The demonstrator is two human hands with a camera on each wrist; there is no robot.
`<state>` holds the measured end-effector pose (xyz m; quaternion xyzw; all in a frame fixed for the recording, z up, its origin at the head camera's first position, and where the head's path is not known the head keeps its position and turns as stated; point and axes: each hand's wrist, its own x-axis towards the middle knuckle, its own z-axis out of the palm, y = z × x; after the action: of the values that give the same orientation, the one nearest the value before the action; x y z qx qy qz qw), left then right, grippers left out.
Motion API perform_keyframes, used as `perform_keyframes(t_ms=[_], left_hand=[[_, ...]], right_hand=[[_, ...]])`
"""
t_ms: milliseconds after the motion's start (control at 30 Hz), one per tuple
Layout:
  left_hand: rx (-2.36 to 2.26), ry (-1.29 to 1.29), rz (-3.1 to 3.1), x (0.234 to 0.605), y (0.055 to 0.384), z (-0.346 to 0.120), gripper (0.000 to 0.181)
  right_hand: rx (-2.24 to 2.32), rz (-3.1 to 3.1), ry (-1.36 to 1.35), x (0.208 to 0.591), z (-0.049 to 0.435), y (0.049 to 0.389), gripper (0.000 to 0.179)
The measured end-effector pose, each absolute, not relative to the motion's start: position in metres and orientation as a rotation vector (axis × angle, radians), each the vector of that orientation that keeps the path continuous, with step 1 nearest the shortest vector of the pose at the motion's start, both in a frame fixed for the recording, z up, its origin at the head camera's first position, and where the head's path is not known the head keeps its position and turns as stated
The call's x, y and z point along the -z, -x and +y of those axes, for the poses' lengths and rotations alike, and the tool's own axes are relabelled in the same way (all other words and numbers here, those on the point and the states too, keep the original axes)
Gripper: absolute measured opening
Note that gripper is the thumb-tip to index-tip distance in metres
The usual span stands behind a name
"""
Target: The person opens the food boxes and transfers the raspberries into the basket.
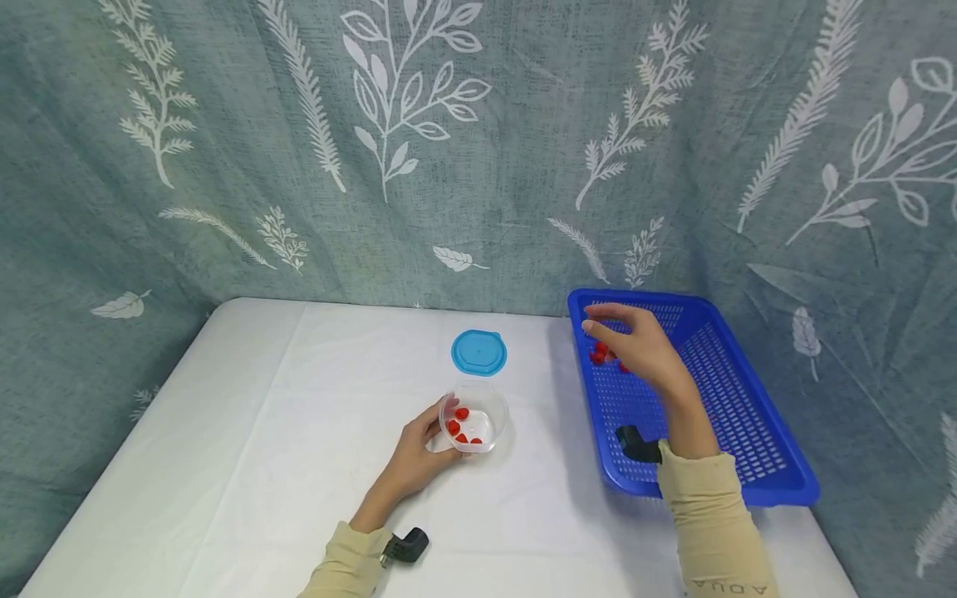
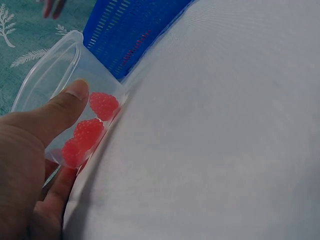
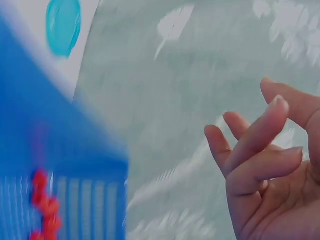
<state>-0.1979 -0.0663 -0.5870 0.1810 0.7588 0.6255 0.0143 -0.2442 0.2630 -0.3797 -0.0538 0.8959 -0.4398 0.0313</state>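
My left hand grips a clear plastic tub from its left side, the thumb pressed against the wall. Several red raspberries lie in the bottom of the tub, which stands on the white table. Over at the right, my right hand is above the far left part of a blue slatted basket. Its fingers are loosely bent and apart, with nothing between them. Beneath that hand, more red raspberries rest on the basket floor, partly hidden by the fingers.
Behind the tub, a round blue lid lies flat on the white-covered table. A green curtain with white leaf prints hangs along the back and both sides. The basket's raised rim borders the right side of the table.
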Motion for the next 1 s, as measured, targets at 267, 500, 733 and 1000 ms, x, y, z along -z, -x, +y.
perform_keyframes(t_ms=[267,500,733,1000], left_hand=[[-1.956,-0.563,2.354,0.587,0.199,-0.064,0.09],[-1.948,-0.574,2.367,0.585,0.199,-0.064,0.088],[-1.976,-0.585,2.34,0.587,0.2,-0.066,0.086],[-1.979,-0.633,2.369,0.589,0.198,-0.065,0.084]], right_hand=[[1.383,2.718,0.371,0.392,0.206,0.206,0.034],[1.284,2.698,0.474,0.441,0.169,0.196,0.023],[1.193,2.564,0.453,0.492,0.148,0.2,0.022],[1.036,2.571,0.449,0.497,0.135,0.2,0.019]])
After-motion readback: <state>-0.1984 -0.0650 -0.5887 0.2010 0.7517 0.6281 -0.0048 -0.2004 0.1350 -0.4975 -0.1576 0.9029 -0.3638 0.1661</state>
